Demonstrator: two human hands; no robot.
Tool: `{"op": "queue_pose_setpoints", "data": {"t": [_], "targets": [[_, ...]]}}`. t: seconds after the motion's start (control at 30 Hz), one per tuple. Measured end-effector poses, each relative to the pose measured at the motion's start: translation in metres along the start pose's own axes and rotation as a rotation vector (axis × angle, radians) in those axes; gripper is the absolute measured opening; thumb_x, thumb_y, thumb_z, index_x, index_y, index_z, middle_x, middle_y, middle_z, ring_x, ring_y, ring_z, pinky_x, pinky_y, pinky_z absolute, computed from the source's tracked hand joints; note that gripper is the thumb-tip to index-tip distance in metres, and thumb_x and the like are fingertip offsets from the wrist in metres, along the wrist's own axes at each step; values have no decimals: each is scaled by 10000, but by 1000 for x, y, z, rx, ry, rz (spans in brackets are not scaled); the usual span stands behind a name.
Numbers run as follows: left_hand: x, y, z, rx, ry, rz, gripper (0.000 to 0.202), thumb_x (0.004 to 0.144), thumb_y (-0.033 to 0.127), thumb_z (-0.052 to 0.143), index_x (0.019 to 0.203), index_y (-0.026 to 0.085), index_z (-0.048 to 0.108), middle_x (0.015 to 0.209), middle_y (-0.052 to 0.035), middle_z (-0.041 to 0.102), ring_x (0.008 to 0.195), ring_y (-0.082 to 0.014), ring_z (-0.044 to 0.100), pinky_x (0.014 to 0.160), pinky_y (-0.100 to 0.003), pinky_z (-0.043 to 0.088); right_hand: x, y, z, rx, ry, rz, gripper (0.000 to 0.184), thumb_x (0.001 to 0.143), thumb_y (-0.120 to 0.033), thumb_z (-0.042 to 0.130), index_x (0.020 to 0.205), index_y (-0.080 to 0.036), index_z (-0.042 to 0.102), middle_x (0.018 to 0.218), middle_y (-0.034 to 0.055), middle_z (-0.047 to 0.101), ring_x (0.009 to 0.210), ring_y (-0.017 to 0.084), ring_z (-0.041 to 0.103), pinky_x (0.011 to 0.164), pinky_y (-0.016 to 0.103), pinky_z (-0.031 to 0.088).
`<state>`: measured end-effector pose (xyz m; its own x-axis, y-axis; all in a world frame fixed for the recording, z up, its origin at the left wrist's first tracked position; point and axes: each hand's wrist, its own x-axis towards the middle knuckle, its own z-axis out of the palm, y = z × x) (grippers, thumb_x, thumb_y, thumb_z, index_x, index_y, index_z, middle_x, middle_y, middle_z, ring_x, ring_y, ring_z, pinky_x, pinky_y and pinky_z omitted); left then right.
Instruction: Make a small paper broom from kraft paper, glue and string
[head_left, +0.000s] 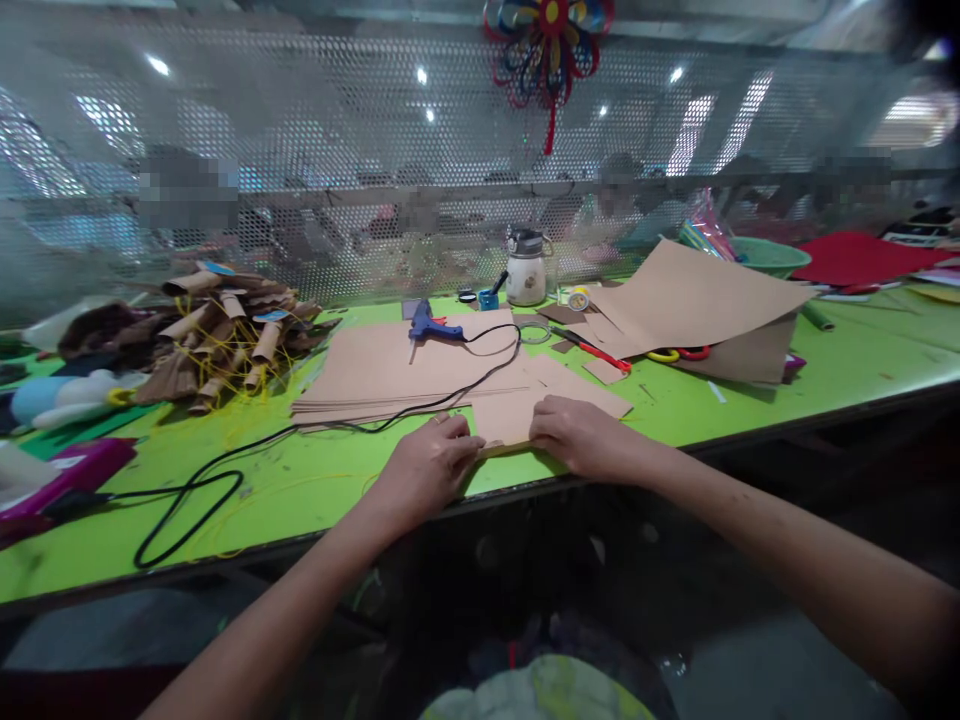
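Observation:
Near the front edge of the green table, both hands are at a small brown paper sheet (504,415). Its near edge looks folded or rolled into a narrow strip. The fingers of my left hand (433,462) are curled closed at the left end of that edge. At the right end, my right hand (577,437) pinches the paper with bent fingers. Just behind lies a stack of larger brown sheets (375,370), with a blue hot glue gun (435,327) resting on top. Fingertips and thumbs are partly hidden.
A black cord (292,430) loops over the table (300,500). Left stands a pile of rolled brown paper pieces (225,330) with yellow string. To the right are a red cutter (600,353), scissors handles (679,354) and a large brown sheet (697,300). Behind is a white bottle (526,275).

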<state>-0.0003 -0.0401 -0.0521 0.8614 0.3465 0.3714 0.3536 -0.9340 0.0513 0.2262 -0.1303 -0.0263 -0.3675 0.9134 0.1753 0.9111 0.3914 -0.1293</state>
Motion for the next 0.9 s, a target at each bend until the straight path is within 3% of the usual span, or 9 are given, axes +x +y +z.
{"op": "queue_pose_setpoints", "data": {"t": [0.23, 0.57, 0.73, 0.9], "targets": [[3, -4, 1, -36, -3, -13, 310, 968, 301, 435, 963, 194, 727, 781, -58, 593, 752, -179, 526, 648, -282, 382, -21, 37, 12, 256, 153, -21, 201, 937, -179, 511, 831, -131, 675, 817, 91, 623, 806, 192, 556, 719, 290, 435], [5, -5, -2, -48, -63, -36, 286, 958, 263, 451, 943, 203, 730, 773, -44, 581, 742, -168, 532, 618, -271, 358, -13, 51, 7, 449, 75, 98, 141, 859, -172, 577, 794, -117, 689, 768, 63, 662, 714, 162, 590, 685, 264, 446], [8, -5, -4, -64, -85, -41, 259, 943, 234, 479, 921, 198, 734, 775, -44, 586, 742, -164, 543, 620, -265, 368, -17, 45, 3, 336, 71, 54, 145, 873, -117, 533, 893, -120, 677, 849, 85, 664, 790, 183, 579, 729, 291, 441], [9, -6, -4, -129, -81, -42, 240, 933, 233, 504, 896, 191, 737, 790, -45, 599, 746, -154, 549, 636, -251, 391, -19, 8, 3, -28, 174, -33, 161, 854, -83, 530, 962, -120, 643, 937, 129, 620, 913, 252, 507, 757, 362, 406]]}}
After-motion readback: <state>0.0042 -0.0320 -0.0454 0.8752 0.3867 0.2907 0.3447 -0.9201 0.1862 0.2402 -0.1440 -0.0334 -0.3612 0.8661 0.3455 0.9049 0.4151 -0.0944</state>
